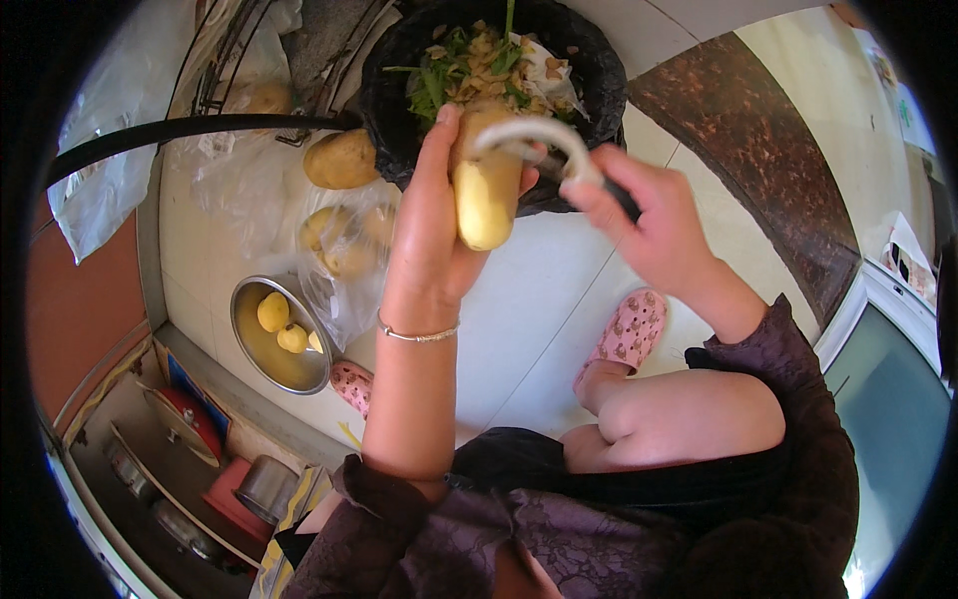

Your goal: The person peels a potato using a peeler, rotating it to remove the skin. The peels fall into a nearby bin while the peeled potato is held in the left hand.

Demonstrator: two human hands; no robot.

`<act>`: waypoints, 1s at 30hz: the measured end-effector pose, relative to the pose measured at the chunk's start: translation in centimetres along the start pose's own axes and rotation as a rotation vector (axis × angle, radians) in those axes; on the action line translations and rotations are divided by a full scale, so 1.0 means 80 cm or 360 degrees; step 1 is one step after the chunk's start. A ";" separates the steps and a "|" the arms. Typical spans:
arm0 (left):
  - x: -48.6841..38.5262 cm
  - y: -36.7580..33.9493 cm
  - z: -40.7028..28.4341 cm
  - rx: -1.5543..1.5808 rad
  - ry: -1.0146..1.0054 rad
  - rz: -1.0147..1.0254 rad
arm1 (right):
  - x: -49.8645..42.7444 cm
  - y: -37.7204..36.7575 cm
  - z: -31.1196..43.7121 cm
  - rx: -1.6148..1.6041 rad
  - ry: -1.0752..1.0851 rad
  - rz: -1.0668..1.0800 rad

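A long potato (486,202) lies in my left hand (429,217), its near end bare and yellow, its far end still brown with skin. My right hand (651,213) grips a vegetable peeler (546,135) with a pale curved frame and a dark handle, blurred by motion. The peeler's head is over the potato's upper part; whether the blade touches it I cannot tell. Just beyond both hands stands a bin lined with a black plastic bag (385,142), holding potato peelings (479,64), green leaves and white paper.
At left, a metal bowl (243,329) holds several peeled potatoes (274,311) and stands near a clear plastic bag of unpeeled potatoes (337,247). Another unpeeled potato (340,159) touches the bin's side. An open cabinet (150,464) holds pots and lids. A pink clog (625,329) is on my foot.
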State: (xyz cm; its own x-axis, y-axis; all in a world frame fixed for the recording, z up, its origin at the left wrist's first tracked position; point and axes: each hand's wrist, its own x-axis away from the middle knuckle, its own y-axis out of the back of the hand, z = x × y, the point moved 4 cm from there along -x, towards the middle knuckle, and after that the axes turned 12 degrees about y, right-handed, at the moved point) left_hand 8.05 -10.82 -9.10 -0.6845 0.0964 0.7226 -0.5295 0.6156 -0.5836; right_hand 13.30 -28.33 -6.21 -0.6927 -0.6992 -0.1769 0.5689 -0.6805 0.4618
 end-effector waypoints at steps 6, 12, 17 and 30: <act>0.003 -0.005 0.004 0.0183 0.0103 0.0164 | 0.004 -0.022 0.017 -0.0086 0.0245 0.0142; 0.006 -0.009 0.004 0.0174 0.0080 0.0227 | 0.002 -0.017 0.023 -0.0061 0.0274 0.0143; 0.009 -0.012 0.001 0.0225 0.0139 0.0521 | 0.003 -0.013 0.026 -0.0008 0.0300 0.0095; 0.004 -0.008 0.006 0.0382 0.0156 0.0355 | 0.008 -0.009 0.024 0.0254 0.0284 -0.0085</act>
State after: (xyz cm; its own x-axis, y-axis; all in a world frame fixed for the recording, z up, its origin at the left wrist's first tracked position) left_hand 7.96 -11.54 -8.68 -0.7513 0.2897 0.5929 -0.4831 0.3706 -0.7932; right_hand 11.59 -27.89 -5.02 -0.6226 -0.7005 -0.3487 0.4466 -0.6840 0.5767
